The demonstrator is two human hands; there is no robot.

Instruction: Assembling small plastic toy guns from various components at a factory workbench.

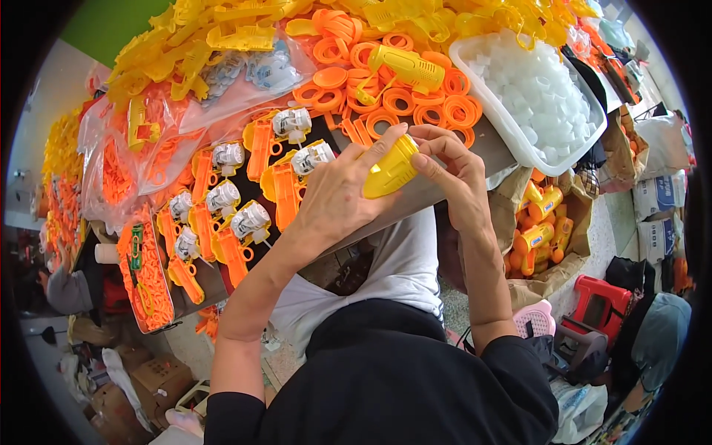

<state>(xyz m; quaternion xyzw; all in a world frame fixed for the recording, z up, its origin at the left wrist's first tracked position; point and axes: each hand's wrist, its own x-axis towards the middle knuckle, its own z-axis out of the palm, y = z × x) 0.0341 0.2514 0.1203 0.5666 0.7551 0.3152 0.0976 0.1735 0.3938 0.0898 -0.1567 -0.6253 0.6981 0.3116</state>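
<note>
Both hands up over the bench edge, meeting on one yellow plastic shell (391, 167). My left hand (337, 194) is wrapped on it from the left, thumb lying along its top; my right hand (454, 172) pinches its right end with curled fingertips. Both are closed on the shell, and it sits right between the two grips, clear of the table. Its long axis runs lower left to upper right, roughly along the line between the palms. Neither hand is nearer, both touch.

Counts: one shell held. Just above the grip, one assembled yellow toy gun (406, 68) on a heap of orange rings (415, 107), too many to count. Left of the grip, eight or so orange-and-white assemblies (248, 221) in rows. Upper right, one white bin (495, 126) of clear pieces.
</note>
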